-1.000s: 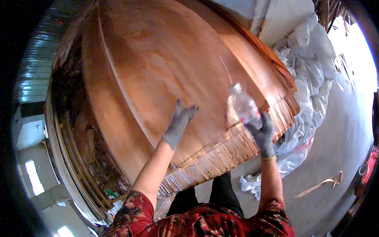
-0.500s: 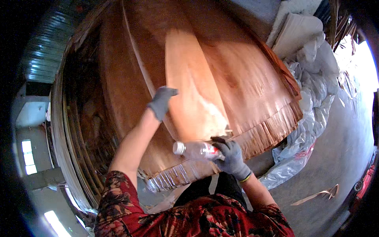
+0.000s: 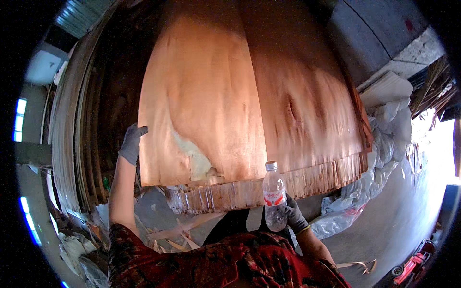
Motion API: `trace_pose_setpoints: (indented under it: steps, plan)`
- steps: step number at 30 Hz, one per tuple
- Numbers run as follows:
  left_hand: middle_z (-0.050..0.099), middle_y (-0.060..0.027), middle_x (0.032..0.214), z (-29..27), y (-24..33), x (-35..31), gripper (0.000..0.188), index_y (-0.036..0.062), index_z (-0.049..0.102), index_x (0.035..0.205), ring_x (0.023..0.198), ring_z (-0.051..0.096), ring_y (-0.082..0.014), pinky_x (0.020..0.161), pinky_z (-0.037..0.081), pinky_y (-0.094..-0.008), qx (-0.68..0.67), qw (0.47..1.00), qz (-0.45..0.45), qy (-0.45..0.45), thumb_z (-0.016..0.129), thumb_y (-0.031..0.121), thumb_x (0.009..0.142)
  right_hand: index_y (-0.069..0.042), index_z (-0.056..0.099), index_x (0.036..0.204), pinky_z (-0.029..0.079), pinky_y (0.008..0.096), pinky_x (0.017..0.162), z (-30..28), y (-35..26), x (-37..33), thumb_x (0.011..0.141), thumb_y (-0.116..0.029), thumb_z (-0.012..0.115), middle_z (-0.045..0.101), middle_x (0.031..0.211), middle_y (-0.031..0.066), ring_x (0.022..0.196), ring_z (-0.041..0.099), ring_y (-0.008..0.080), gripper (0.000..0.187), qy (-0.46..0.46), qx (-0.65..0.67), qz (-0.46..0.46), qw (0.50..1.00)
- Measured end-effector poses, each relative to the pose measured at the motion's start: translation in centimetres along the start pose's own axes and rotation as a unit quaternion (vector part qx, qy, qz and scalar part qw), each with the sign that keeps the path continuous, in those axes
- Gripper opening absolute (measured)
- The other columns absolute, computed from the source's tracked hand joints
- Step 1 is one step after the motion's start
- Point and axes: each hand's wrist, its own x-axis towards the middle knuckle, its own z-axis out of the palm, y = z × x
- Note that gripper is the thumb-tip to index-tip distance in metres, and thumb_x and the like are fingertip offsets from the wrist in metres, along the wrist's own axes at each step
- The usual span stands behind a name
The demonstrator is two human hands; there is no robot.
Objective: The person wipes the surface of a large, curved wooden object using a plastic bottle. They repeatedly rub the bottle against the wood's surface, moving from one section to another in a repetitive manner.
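Note:
A wide, pale orange wood veneer sheet (image 3: 211,96) lies on top of a stack of veneer (image 3: 307,129). Near its front edge is a torn, light-coloured hole (image 3: 194,156). My left hand (image 3: 129,144), in a grey glove, pinches the sheet's left edge, thumb side against the wood. Gloved in grey as well, my right hand (image 3: 296,215) is wrapped round the lower part of a clear plastic bottle (image 3: 274,185) with a white cap and a red-and-white label. The bottle stands nearly upright in front of the stack; part of its right side is hidden by the fingers.
Crumpled clear plastic sheeting (image 3: 348,206) runs along the stack's right side onto the grey floor (image 3: 398,201). More veneer layers (image 3: 72,129) rise at the left. Veneer scraps (image 3: 175,228) litter the floor by my legs. A red wheeled object (image 3: 414,264) sits at the lower right.
My left hand has moved left and toward me with the veneer edge, and the pale sheet now spreads wider. The bottle has swung from lying sideways to nearly upright in my right hand.

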Motion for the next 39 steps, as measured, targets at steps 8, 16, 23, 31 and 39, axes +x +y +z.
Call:
trace_pose_setpoints:
  steps: [8,16,23,31,39]
  plan:
    - [0.060,-0.0086,0.091,-12.8,-9.4,-3.7,0.033,0.0007,0.055,0.107,0.077,0.059,-0.0210,0.069,0.048,-0.0340,-0.090,0.994,0.007,0.063,0.054,0.009,0.075,-0.003,0.042,0.122,0.047,0.0304,0.075,2.7,2.2,-0.1,0.069,-0.032,0.071,0.057,0.105,0.0053,0.089,0.056,0.0170,0.066,0.064,-0.016,0.043,0.997]
    - [0.061,-0.0104,0.095,-20.2,-12.8,0.8,0.031,-0.0003,0.056,0.105,0.086,0.058,-0.0233,0.075,0.047,-0.0355,0.315,0.927,-0.138,0.148,0.056,0.015,0.078,-0.004,0.045,0.117,0.048,0.0300,0.070,8.0,1.3,-0.2,0.071,-0.024,0.070,0.058,0.097,0.0057,0.082,0.057,0.0170,0.056,0.035,0.010,0.065,0.997]
    - [0.025,-0.0232,0.137,-20.6,-20.9,-3.4,0.083,-0.0024,0.015,0.135,0.122,0.033,-0.0353,0.095,0.036,-0.0409,0.556,0.798,-0.121,0.197,0.052,0.049,0.080,-0.005,0.035,0.128,0.045,0.0342,0.084,4.9,1.8,0.1,0.063,-0.020,0.076,0.053,0.114,0.0087,0.101,0.054,0.0217,0.079,-0.010,0.099,0.069,0.993]
    - [0.019,-0.0269,0.137,10.0,-17.7,-6.7,0.084,-0.0022,0.014,0.135,0.126,0.024,-0.0407,0.100,0.029,-0.0435,0.525,0.760,0.273,0.267,0.052,0.049,0.080,-0.003,0.030,0.132,0.036,0.0332,0.095,-7.3,-0.2,-0.5,0.063,-0.029,0.077,0.047,0.124,0.0055,0.112,0.045,0.0177,0.088,-0.004,-0.024,-0.017,1.000]
    - [0.038,-0.0254,0.118,27.8,-28.1,1.9,0.056,0.0021,0.037,0.115,0.112,0.036,-0.0378,0.092,0.033,-0.0405,0.698,0.666,0.133,-0.226,0.058,0.035,0.074,0.001,0.030,0.131,0.037,0.0320,0.094,-19.0,-7.3,-4.9,0.062,-0.017,0.078,0.048,0.121,0.0071,0.108,0.048,0.0177,0.086,0.061,0.012,-0.030,0.998]
